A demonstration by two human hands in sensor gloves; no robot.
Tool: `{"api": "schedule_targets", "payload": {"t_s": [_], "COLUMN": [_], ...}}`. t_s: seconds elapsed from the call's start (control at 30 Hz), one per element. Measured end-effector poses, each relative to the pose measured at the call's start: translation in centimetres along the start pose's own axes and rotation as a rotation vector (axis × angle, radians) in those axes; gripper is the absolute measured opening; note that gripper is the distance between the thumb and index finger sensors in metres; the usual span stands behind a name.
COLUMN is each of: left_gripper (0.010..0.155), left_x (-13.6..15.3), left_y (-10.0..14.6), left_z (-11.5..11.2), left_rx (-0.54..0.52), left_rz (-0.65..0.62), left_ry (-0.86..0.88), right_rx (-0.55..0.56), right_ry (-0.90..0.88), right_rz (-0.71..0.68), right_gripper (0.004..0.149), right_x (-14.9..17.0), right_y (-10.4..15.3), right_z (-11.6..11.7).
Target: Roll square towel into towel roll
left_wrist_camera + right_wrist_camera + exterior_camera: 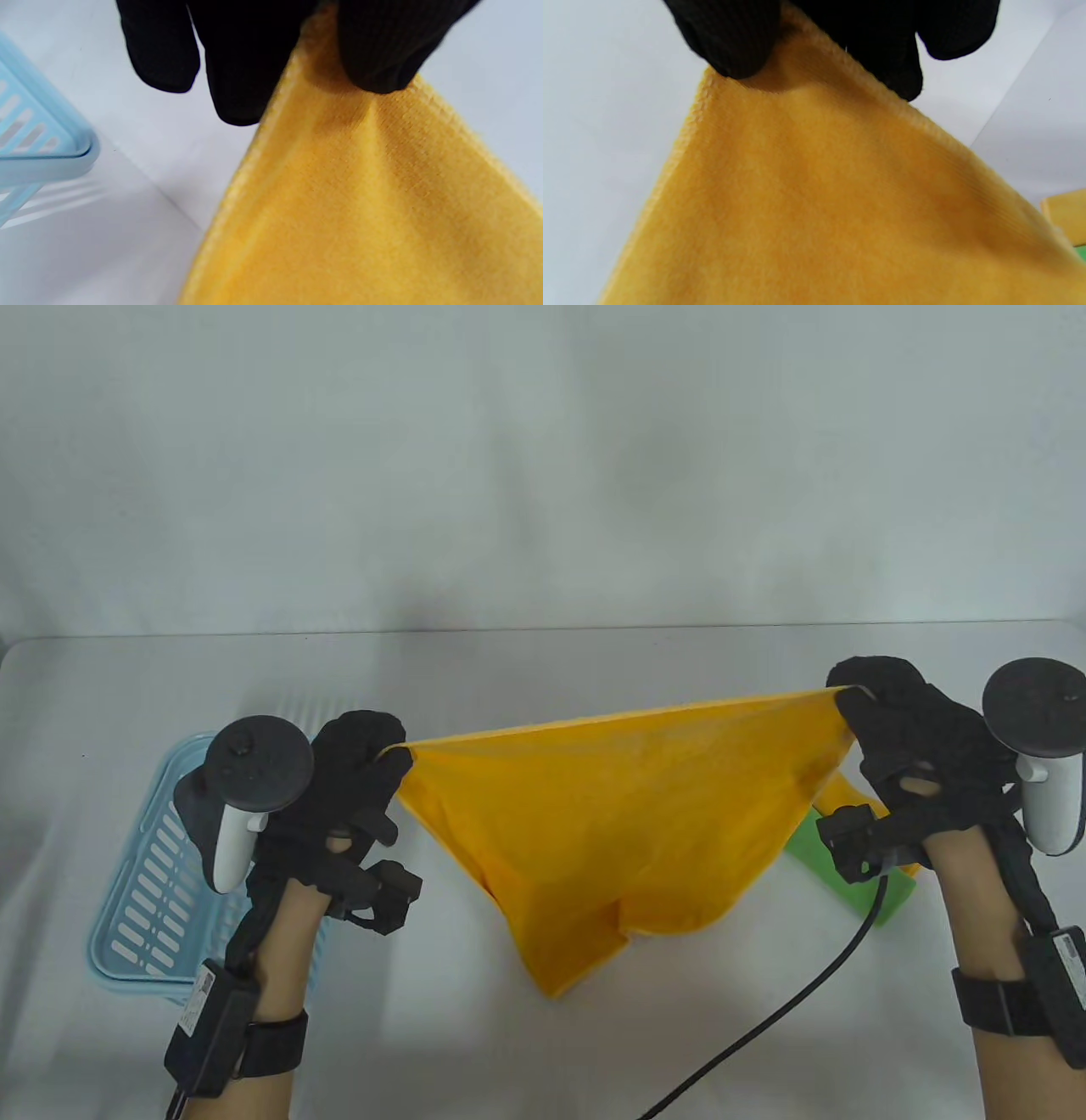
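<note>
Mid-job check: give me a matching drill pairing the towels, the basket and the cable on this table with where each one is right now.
Things:
1. square orange-yellow cloth towel
2. light blue slotted plastic basket
3. folded green cloth towel
4. black cable

Places:
A. lying on the table under the right hand
B. beside the left hand
C. stretched between both hands, pinched at two corners
D. trailing off the near table edge

Pairs: 1-C, 2-B, 3-A, 4-D
</note>
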State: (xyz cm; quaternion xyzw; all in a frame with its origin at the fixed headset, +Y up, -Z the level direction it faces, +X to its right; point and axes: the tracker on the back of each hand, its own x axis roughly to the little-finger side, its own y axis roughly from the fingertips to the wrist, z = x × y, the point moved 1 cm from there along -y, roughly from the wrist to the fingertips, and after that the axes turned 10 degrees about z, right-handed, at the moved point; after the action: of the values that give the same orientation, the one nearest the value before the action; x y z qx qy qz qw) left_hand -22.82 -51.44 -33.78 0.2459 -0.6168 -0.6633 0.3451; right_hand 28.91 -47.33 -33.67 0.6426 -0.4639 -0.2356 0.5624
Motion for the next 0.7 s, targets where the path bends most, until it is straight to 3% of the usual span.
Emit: {"api": "schedule_targets", "payload": {"t_s": [0.47, 0.6, 0.7], "left_gripper": [0.043, 0.042, 0.042], "left_x": [-5.1, -5.3, -4.2], "left_y": [2.9, 0.4, -3.0], "left_z": [6.2, 6.2, 4.8], "left_rx": [-0.085, -0.099, -0.056], "left_rz": [-0.187, -0.132, -0.025], "left_ry": [0.042, -0.037, -0.096], "right_rx": [-0.040, -0.013, 0.032], "right_ry": [-0.120, -0.089, 0.000], "right_rz": [-0.138, -0.090, -0.007], "right_gripper": [0.038, 0.038, 0.038], "right_x": [-2.6, -2.9, -2.1], "right_y": [3.0, 1.1, -1.6], "right_z": [-3.3, -2.1, 0.2]}}
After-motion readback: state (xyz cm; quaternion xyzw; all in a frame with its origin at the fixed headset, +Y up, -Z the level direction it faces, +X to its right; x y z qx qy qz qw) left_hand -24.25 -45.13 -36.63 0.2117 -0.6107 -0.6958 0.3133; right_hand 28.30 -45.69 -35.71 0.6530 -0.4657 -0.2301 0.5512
